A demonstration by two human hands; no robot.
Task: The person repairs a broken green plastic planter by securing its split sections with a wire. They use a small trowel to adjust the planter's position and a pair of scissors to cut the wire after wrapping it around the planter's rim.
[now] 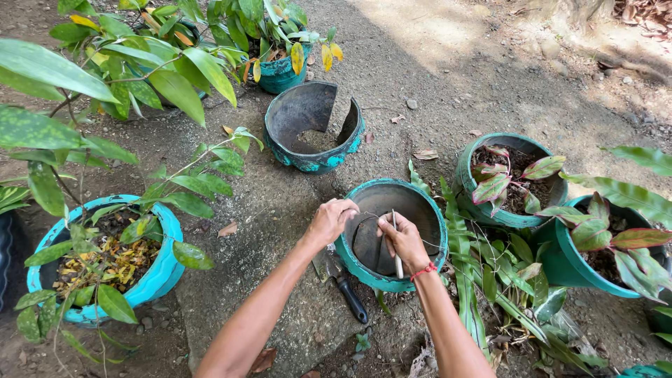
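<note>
While we are leaning over the empty teal pot, our left hand is gripping its near-left rim, fingers curled shut over the edge. Our right hand is hovering over the pot's mouth, fingers pinched tight around a thin pale stick that is pointing down and toward us. Under that hand, a dark curved shard is lying inside the pot, against its near wall. Just outside the pot, at its near-left side, a black-handled trowel is lying on the ground. Beyond the pot, a broken teal pot is sitting with a gap in its wall. To the pot's right, two pots of red-green leafy plants are standing close by.
</note>
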